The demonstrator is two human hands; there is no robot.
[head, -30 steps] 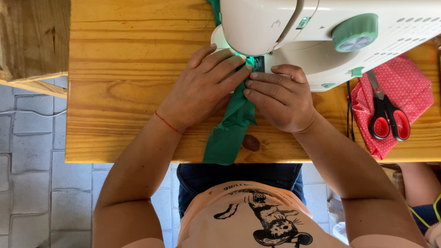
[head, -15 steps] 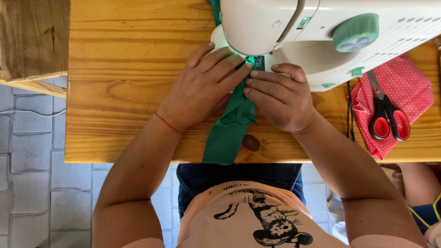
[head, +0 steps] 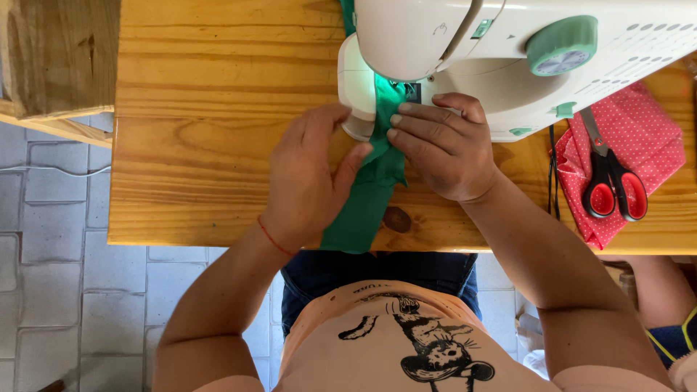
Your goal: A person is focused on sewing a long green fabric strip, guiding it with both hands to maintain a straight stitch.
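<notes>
under the machine head: green fabric strip [head: 372, 185] runs over the wooden table [head: 203, 109] edge
left hand [head: 308, 178]: thumb pinching the strip's left edge
right hand [head: 443, 145]: fingers flat (pressing it) beside the sewing machine [head: 508, 51]

Bare wooden table [head: 210, 116] lies open left of the left hand [head: 312, 174]; the sewing machine [head: 508, 51] blocks the far side, scissors [head: 613, 185] on red dotted cloth [head: 646, 131] crowd the right
</notes>
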